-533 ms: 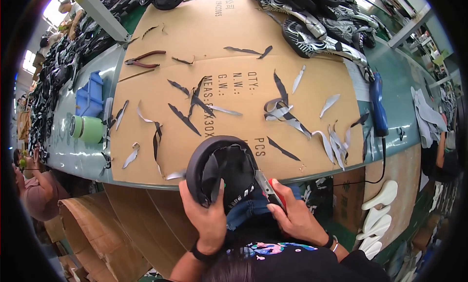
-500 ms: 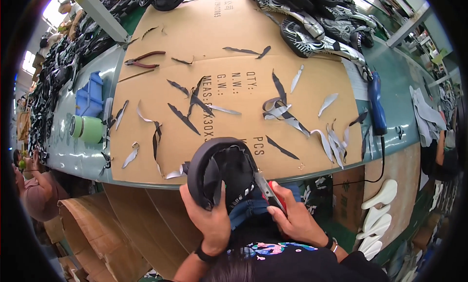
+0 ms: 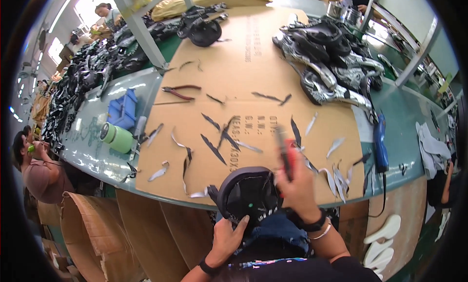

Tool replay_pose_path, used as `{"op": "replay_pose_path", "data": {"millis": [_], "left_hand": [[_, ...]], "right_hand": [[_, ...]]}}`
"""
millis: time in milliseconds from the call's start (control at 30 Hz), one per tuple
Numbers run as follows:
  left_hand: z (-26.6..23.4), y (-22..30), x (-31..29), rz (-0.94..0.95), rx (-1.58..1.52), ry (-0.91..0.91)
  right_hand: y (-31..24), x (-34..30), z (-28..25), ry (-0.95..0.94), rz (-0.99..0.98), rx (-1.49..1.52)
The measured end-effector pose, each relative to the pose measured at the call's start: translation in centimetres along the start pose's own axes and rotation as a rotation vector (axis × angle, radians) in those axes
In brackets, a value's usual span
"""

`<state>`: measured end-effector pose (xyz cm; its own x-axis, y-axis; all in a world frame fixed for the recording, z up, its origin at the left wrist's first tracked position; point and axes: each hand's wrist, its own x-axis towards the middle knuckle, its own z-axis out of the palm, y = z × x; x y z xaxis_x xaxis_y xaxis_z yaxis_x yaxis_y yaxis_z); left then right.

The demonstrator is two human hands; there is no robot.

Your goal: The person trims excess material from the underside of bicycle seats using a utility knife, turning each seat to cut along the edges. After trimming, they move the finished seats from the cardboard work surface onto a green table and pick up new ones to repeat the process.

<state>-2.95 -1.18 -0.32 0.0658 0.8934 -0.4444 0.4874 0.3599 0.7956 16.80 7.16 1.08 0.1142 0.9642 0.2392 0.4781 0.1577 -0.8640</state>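
My left hand [image 3: 227,240] grips the near edge of a black bicycle saddle [image 3: 249,197], thumb on its inner side. The saddle's hollow underside faces up at the table's front edge, showing a thick rounded rim and a small green dot inside. My right hand [image 3: 300,192] is closed around a red-handled utility knife [image 3: 286,158], raised just right of the saddle and apart from it. Motion blurs the knife, so its blade is hard to make out. Black and grey trimmed strips [image 3: 213,148] lie scattered on the cardboard beyond my hands.
Cardboard [image 3: 195,128] covers the table middle. Red-handled pliers [image 3: 183,92], a blue bin [image 3: 122,109] and a green jar [image 3: 116,138] are at left. Black-and-silver saddles [image 3: 331,63] pile up at far right, near a corded blue tool [image 3: 380,143]. White saddle shells [image 3: 384,229] sit lower right.
My right hand has lifted the knife away from the saddle, up and forward. My left hand has shifted to the saddle's near edge. The view has tilted, showing more of the far side.
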Motion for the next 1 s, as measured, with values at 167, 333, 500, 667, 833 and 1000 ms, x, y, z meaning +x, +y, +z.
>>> {"op": "replay_pose_path", "data": {"millis": [167,333,500,667,833,1000], "left_hand": [[-4.0,2.3,4.3,0.252,-0.446,-0.158],[-9.6,12.2,19.6,0.122,-0.502,-0.218],[-20.4,19.6,34.9,0.619,-1.032,0.041],[-10.6,21.7,37.4,0.333,-0.207,-0.231],[6.6,23.9,35.5,0.498,0.23,-0.287],[9.6,25.4,35.2,0.08,-0.358,-0.435]], "right_hand": [[1.8,2.4,-10.4,0.558,0.254,0.146],[3.4,0.4,-10.2,0.301,0.311,0.146],[4.2,-2.4,-8.1,0.203,0.399,0.364],[4.5,-2.5,-7.8,0.198,0.59,0.385],[4.5,-2.1,-7.4,0.266,0.593,0.485],[5.1,-3.2,-7.8,0.368,0.573,0.547]]}}
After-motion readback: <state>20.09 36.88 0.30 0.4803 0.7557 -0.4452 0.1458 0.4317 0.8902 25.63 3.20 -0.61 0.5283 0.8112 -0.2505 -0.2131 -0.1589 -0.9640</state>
